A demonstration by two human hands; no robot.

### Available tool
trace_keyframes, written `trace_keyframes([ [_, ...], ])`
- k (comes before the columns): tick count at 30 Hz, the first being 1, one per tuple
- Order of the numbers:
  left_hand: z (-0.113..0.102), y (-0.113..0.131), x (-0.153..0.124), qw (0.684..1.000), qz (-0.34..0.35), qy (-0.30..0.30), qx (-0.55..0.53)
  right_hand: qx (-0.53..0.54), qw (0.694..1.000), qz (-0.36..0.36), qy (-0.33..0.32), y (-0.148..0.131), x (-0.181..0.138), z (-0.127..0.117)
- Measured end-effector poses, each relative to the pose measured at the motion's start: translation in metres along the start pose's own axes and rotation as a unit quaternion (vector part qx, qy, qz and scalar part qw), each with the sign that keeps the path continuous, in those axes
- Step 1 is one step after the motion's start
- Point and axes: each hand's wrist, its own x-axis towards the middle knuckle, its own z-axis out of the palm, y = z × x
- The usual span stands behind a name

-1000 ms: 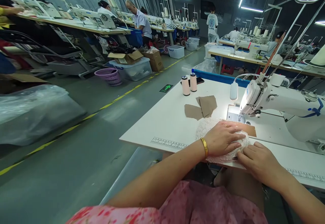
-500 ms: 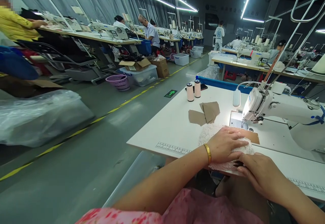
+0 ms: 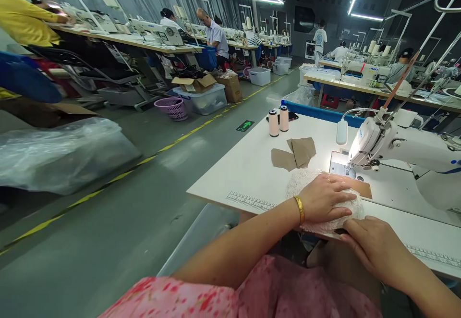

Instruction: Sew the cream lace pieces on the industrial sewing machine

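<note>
White lace fabric (image 3: pixel 296 183) lies at the front of the white sewing table, partly covered by my hands. My left hand (image 3: pixel 326 200), with a gold bangle at the wrist, rests flat on it, fingers stretched out. At the fabric's front edge my right hand (image 3: pixel 370 241) is closed, thumb below and index finger above, pinching the edge. A small dark patch shows by its fingertips; what it is I cannot tell. Beyond the fabric, a brown piece (image 3: pixel 362 187) lies by the needle area of the lit sewing machine (image 3: pixel 399 140).
Brown cut pieces (image 3: pixel 303 152) lie left of the machine. Two pink thread spools (image 3: pixel 273 124) stand behind them beside a dark phone (image 3: pixel 293 116). A ruler scale (image 3: pixel 250 200) runs along the table's front edge. Co-workers sit at machines across the aisle.
My right hand has drawn slightly toward me, so a small gap shows between it and my left thumb. My left hand stays flat on the lace. The view has shifted a little.
</note>
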Motion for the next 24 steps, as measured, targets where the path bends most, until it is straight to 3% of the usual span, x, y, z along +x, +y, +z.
trace_keyframes([
  [12,0.001,-0.003,0.002,1.0,0.005,0.012,-0.014,-0.13,0.986,-0.058,0.091,-0.005,0.007,0.031],
  [18,-0.002,-0.001,0.001,1.0,0.007,0.003,-0.006,-0.079,0.993,-0.083,0.033,0.002,-0.01,0.011],
  [24,-0.004,-0.004,0.001,1.0,0.002,-0.006,-0.02,-0.134,0.989,0.015,0.058,0.039,-0.035,-0.01],
])
